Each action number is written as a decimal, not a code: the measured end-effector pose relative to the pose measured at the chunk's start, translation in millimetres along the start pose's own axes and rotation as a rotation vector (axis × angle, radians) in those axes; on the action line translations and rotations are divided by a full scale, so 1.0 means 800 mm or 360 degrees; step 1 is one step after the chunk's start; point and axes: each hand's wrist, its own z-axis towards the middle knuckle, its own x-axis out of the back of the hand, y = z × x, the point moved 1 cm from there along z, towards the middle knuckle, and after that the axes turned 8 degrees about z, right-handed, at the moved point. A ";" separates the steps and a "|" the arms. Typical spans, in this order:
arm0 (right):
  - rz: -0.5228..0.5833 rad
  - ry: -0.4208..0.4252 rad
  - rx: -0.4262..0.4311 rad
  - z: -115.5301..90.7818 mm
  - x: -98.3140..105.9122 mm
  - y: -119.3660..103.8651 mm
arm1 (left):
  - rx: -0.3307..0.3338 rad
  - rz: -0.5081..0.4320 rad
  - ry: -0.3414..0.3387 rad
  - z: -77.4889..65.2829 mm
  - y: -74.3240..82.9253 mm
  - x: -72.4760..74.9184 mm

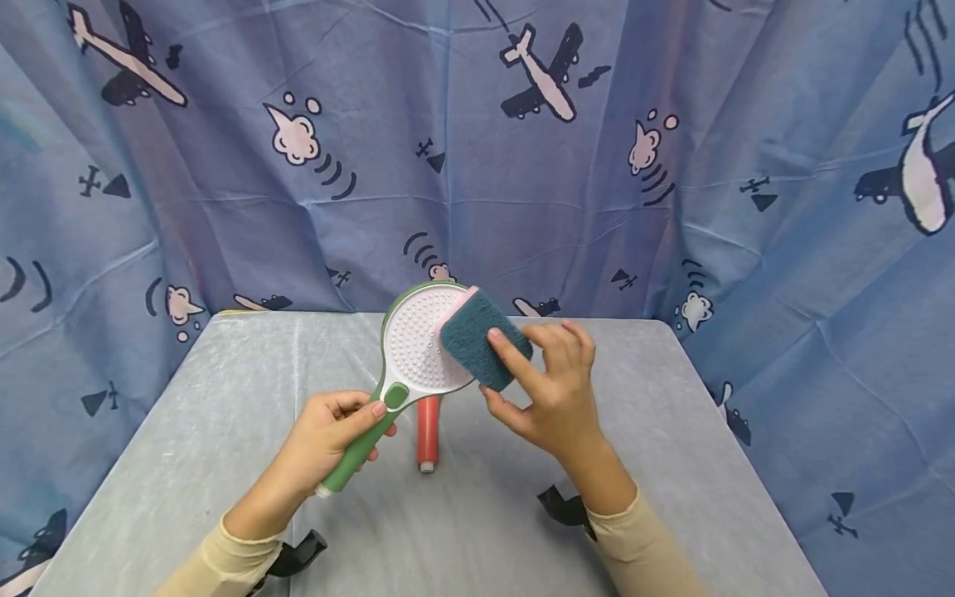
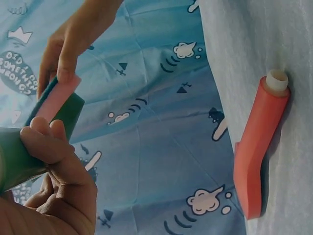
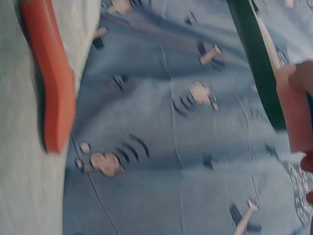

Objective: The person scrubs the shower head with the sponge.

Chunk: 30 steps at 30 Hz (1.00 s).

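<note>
A green handheld shower head with a white, nubbed spray face is held up above the table. My left hand grips its green handle, the thumb lying by the green button on the neck. My right hand holds a sponge by its edges against the right part of the spray face. The sponge's dark green scouring side faces my head, and its pink side is turned to the shower head. In the right wrist view the shower head appears edge-on beside the sponge.
A red handled object with a white end, shaped like another shower head, lies on the grey covered table behind the held one. A blue curtain with airplane prints hangs around the table's back and sides.
</note>
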 end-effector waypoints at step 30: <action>0.0213 -0.0257 0.0270 -0.007 -0.018 -0.014 | 0.0017 -0.0090 0.0042 0.000 0.000 0.006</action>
